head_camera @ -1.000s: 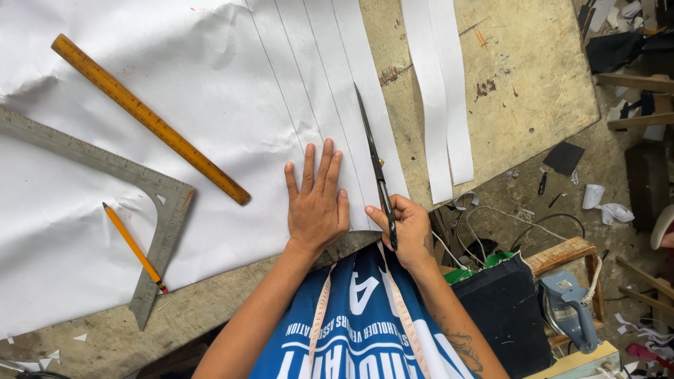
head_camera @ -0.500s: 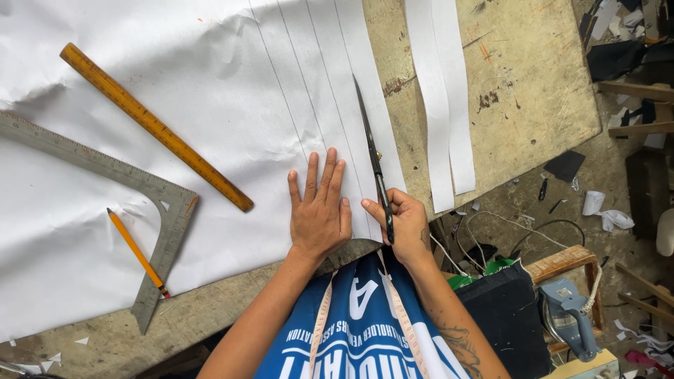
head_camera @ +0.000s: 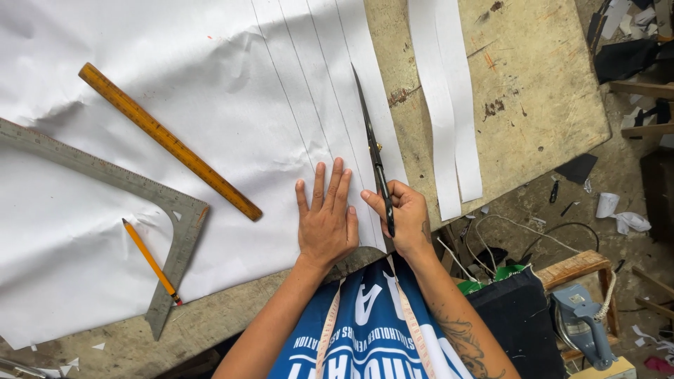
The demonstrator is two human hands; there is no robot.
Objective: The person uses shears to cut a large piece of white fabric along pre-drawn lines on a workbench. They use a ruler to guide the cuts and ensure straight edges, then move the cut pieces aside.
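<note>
A large white sheet marked with long pencil lines lies over the worn wooden table. My left hand lies flat on the sheet near the front edge, fingers spread. Just right of it, my right hand grips the handles of long black scissors. Their blades point away from me along a pencil line near the sheet's right edge and look nearly closed.
A wooden ruler lies diagonally on the sheet. A metal square and an orange pencil sit at the left. Two cut white strips lie on bare table at right. Cables, scraps and a grey iron clutter the floor.
The view has shifted slightly. My hands and the scissors keep almost the same place on the sheet, and the blades still point along the line.
</note>
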